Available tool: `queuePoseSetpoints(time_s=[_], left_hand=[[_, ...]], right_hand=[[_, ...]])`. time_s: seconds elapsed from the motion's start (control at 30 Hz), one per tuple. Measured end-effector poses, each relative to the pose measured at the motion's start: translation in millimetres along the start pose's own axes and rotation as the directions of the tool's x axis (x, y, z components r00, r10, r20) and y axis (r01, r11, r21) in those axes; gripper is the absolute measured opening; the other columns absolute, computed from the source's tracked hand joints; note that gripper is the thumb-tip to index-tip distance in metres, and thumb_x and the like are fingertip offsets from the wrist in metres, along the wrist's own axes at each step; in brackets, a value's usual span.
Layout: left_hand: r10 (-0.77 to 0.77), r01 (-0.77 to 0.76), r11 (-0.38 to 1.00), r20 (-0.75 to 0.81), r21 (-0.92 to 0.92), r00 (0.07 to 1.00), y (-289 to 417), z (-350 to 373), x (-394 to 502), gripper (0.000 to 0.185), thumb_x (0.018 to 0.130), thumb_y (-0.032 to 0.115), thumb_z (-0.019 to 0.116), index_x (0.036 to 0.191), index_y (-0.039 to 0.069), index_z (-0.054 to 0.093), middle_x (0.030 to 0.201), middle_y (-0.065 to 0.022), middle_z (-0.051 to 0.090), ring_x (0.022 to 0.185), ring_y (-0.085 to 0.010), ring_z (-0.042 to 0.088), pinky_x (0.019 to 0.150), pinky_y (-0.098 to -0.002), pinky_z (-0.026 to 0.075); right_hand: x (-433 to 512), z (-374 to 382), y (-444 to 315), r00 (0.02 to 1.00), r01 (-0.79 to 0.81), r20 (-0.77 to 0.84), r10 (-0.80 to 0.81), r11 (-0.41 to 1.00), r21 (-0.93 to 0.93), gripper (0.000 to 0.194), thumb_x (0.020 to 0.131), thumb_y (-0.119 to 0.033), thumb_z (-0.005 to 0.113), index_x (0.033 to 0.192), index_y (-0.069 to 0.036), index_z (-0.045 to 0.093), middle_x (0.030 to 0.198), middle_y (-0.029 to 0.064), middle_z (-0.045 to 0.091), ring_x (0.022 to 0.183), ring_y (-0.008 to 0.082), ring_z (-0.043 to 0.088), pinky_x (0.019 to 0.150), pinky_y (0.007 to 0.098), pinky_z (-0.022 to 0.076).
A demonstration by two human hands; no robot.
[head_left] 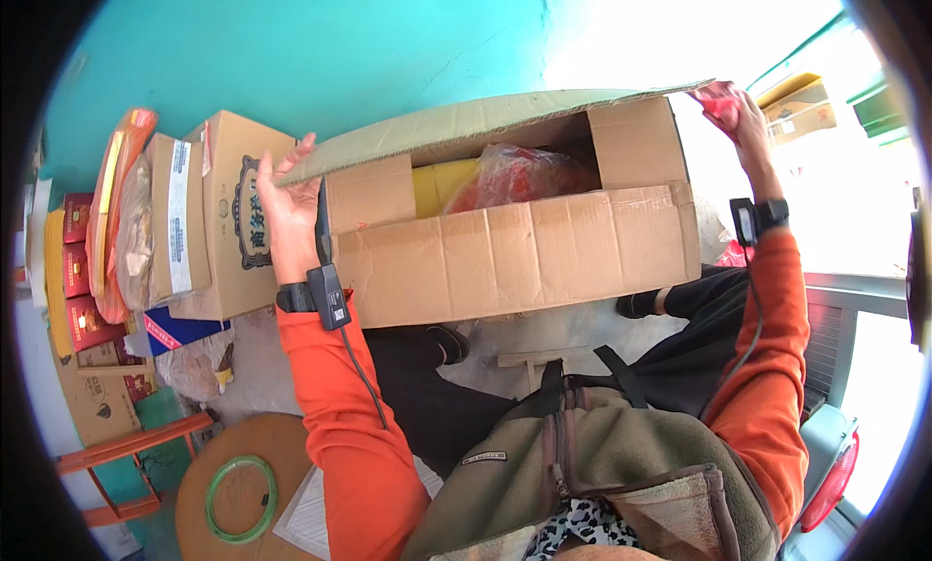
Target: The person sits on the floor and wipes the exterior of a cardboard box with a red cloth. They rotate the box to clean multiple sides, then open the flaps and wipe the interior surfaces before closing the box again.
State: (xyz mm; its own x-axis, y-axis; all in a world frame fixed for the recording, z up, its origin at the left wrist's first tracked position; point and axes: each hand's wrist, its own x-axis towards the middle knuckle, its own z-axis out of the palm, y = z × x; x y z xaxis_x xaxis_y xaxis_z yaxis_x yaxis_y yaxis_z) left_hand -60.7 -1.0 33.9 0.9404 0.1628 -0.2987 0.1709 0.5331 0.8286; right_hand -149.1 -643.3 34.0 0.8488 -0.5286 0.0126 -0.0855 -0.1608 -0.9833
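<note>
Before me a long cardboard box (517,259) stands with its top partly open. One long flap (502,120) is raised along the far side. My left hand (291,204) touches that flap's left corner with its palm, fingers apart. At the opposite corner, my right hand (748,128) grips the flap's edge, with something red (721,110), perhaps plastic, bunched at its fingers. Through the gap in the top I see a yellow item (444,182) and a clear plastic bag (520,179) with red contents. The rest of the inside is hidden.
Cartons (244,219) and bagged goods (135,233) are stacked at the left against a turquoise wall (328,51). A round wooden stool top (193,481) bears a green ring (273,481). An orange metal frame (138,448) stands beside it. At the lower right is a red lamp-like device (834,481).
</note>
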Motion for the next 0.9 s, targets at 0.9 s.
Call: queuePoseSetpoints(time_s=[0.9], left_hand=[[-0.181,-0.109,0.342,0.179,0.933,0.967,-3,-35,-29,0.084,0.085,-0.004,0.058,0.159,0.022,0.026,0.149,-0.021,0.047,0.118,-0.0249,0.057,0.089,-0.0353,0.049]], right_hand=[[-65,53,-58,0.82,0.521,0.167,-0.547,0.595,-0.612,0.045,0.105,-0.034,0.051,0.14,-0.005,0.051,0.114,0.0194,0.066,0.098,0.0231,0.067,0.08,0.0317,0.0565]])
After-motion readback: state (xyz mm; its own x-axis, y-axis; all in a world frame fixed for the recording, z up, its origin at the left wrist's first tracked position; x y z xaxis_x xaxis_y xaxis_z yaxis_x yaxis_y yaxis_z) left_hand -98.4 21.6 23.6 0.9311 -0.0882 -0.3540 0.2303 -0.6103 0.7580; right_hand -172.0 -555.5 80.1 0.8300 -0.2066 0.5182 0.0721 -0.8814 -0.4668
